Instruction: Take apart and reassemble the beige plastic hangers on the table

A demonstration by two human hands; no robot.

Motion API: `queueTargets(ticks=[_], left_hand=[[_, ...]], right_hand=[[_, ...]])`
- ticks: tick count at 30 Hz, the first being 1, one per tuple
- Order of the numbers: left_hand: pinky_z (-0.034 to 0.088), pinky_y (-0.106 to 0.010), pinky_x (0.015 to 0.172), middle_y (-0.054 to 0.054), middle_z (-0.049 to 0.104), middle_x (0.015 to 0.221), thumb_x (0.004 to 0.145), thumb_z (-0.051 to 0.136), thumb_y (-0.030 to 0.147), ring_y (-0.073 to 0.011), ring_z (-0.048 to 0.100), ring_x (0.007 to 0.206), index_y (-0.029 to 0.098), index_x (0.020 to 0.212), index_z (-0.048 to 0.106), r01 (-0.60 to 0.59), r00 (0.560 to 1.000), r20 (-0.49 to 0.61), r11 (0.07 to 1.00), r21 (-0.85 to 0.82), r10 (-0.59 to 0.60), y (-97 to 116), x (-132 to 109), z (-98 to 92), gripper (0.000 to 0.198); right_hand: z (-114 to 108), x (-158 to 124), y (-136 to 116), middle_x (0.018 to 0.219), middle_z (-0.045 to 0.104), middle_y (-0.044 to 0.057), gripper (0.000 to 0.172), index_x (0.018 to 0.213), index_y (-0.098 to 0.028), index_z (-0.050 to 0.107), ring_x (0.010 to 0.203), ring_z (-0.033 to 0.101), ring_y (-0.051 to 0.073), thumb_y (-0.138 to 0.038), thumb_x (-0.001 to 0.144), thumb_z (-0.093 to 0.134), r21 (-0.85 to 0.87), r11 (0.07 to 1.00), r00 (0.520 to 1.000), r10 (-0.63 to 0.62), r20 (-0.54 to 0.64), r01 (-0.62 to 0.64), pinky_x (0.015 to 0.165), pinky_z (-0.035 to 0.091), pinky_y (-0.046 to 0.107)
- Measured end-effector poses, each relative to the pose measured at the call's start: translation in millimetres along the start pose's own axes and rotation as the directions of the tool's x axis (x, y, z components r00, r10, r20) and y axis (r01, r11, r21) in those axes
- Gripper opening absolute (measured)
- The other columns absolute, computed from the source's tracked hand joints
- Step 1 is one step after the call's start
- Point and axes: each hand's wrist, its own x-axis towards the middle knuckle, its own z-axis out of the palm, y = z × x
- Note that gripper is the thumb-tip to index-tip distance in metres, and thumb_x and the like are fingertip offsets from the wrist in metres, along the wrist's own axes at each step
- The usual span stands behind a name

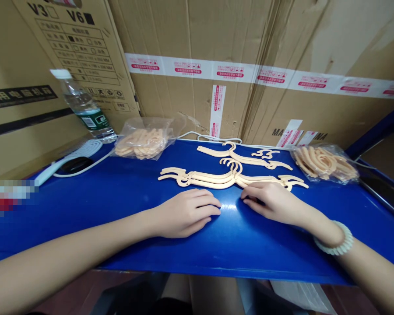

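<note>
My left hand (187, 212) lies palm down on the blue table (118, 210), fingers stretched out and holding nothing. My right hand (269, 201) rests flat beside it, fingers extended, fingertips just below a stack of cream plastic hangers (216, 178). A white bead bracelet (336, 240) circles my right wrist. Behind the stack lies a single cream hanger (243, 158) with a small loose hook piece (265, 153) next to it.
Two clear bags of cream hanger parts sit at the back, one at the left (142, 142) and one at the right (325, 162). A water bottle (85, 107), a white hand fan (68, 159) with cable, and cardboard boxes (249, 65) line the rear.
</note>
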Motion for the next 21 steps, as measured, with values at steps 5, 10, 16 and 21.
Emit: queueTargets(ticks=[5, 10, 16, 21], left_hand=[[0.054, -0.04, 0.097, -0.014, 0.071, 0.12, 0.097, 0.05, 0.015, -0.0254, 0.065, 0.111, 0.013, 0.124, 0.06, 0.003, 1.0, 0.005, 1.0, -0.009, -0.003, -0.1, -0.3, 0.0, 0.029], [0.054, -0.041, 0.098, -0.014, 0.07, 0.121, 0.098, 0.049, 0.015, -0.0254, 0.064, 0.112, 0.013, 0.128, 0.057, 0.013, 1.0, 0.013, 1.0, -0.018, -0.013, 0.6, 0.1, -1.2, 0.031], [0.052, -0.041, 0.099, -0.013, 0.07, 0.121, 0.098, 0.048, 0.015, -0.0252, 0.063, 0.112, 0.013, 0.125, 0.058, 0.013, 1.0, 0.015, 0.999, -0.048, -0.012, -0.2, 0.6, 0.3, 0.029], [0.051, -0.041, 0.099, -0.014, 0.069, 0.12, 0.097, 0.049, 0.014, -0.0253, 0.063, 0.112, 0.014, 0.127, 0.057, 0.016, 1.0, 0.015, 0.998, -0.057, -0.015, 0.5, 0.5, 1.2, 0.031]], right_hand=[[-11.5, -2.3, 14.0, 0.093, 0.066, 0.01, 0.02, 0.099, -0.019, 0.065, 0.086, 0.062, 0.024, -0.026, 0.1, 0.047, -0.048, 0.997, 0.978, 0.051, -0.203, -0.062, 0.075, 0.047, 0.034], [-32.5, -13.3, 57.3, 0.093, 0.069, 0.011, 0.021, 0.106, -0.02, 0.064, 0.089, 0.064, 0.029, -0.032, 0.097, 0.05, -0.098, 0.959, 0.847, 0.183, -0.499, -0.265, 0.08, 0.05, 0.042], [-36.5, -22.0, 101.3, 0.111, 0.071, 0.018, 0.041, 0.12, -0.015, 0.061, 0.107, 0.063, 0.037, -0.047, 0.099, 0.044, -0.16, 0.883, 0.84, 0.342, -0.421, -0.441, 0.094, 0.048, 0.052], [-20.4, -15.7, 124.3, 0.128, 0.064, 0.021, 0.052, 0.126, -0.013, 0.058, 0.122, 0.058, 0.037, -0.053, 0.101, 0.034, -0.176, 0.899, 0.906, 0.36, -0.223, -0.401, 0.104, 0.046, 0.052]])
